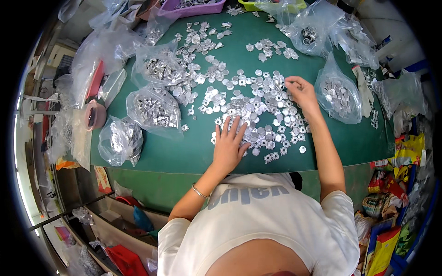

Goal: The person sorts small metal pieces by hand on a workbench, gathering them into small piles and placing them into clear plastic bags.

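Small silver toothed metal discs (260,110) lie in a loose spread across the middle of the green table (184,154). My left hand (228,146) rests at the near left side of the spread, its fingers apart and laid over several discs. At the far right edge of the spread is my right hand (302,93). Its thumb and forefinger are pinched together beside the outermost discs, and what is between the tips is too small to make out. Close by my right hand, a clear plastic bag (340,94) holds more round metal discs.
Clear bags of folded metal pieces (159,110) line the left side, near a pink cup (95,115). Loose metal pieces (198,41) lie farther back. A purple basin (193,8) and a yellow-green tray (271,5) stand at the far edge. A white glove (363,92) lies right.
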{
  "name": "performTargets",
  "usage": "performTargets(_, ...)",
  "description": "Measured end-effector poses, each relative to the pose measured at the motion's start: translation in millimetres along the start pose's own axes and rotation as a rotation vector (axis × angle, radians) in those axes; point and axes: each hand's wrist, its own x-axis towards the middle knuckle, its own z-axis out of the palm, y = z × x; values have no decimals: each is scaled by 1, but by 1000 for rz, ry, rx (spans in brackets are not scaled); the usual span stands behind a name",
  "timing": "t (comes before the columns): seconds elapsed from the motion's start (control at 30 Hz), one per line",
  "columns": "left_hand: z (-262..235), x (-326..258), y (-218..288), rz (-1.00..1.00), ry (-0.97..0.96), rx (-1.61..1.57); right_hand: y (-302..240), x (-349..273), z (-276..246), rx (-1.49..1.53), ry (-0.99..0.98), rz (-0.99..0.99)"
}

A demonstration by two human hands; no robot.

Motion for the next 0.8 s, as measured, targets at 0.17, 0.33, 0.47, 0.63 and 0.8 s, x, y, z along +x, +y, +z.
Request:
performTargets(0.17, -3, 0, 0, -5, 48, -112, 0, 2, 23, -894, 186, -482)
performTargets(0.33, -8, -2, 1, -58, 299, -374, -7, -8, 28, -637, 159, -518)
performTargets(0.47, -39, 25, 11, -338, 240, -970, -27, -43, 64, -312, -238, -313)
performTargets(0.63, -39, 52, -23, -591, 252, -1418, -33, -42, 91, -137, -360, -217)
performTargets(0.8, -99, 112, -94, -485, 1145, -1775, -28, -21, 81, -162, -299, -215)
